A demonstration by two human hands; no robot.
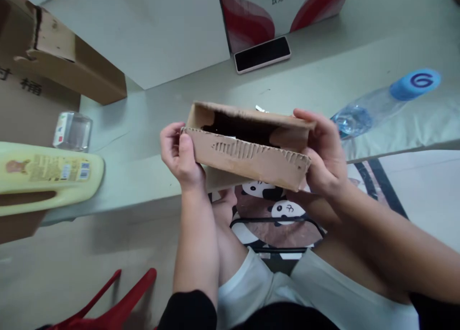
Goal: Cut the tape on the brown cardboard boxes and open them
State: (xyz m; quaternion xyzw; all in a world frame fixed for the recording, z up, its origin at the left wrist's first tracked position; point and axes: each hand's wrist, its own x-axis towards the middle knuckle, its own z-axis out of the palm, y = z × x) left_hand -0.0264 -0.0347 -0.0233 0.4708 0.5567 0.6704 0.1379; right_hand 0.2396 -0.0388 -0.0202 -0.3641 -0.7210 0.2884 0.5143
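Two ends of an open, rectangular brown cardboard box (247, 163) (its near rim shows bare corrugation) are gripped, one in the left hand (187, 163), the other in the right hand (326, 155), above the pale green worktop's (143, 160) front edge.

It looks like a home: 1 phone (262, 55) and 1 water bottle (383, 102) on a covered table (143, 157), panda pictures (287, 209) below.

Upper centre: black phone (262, 54) with a pale pink edge, just beside a red-and-white printed carton (247, 21). Right: clear plastic bottle (379, 104) with a blue cap (413, 85). Left: pale yellow plastic jug (72, 169), near a small clear plastic container (74, 132). Lower left: red object (133, 291), partly visible.
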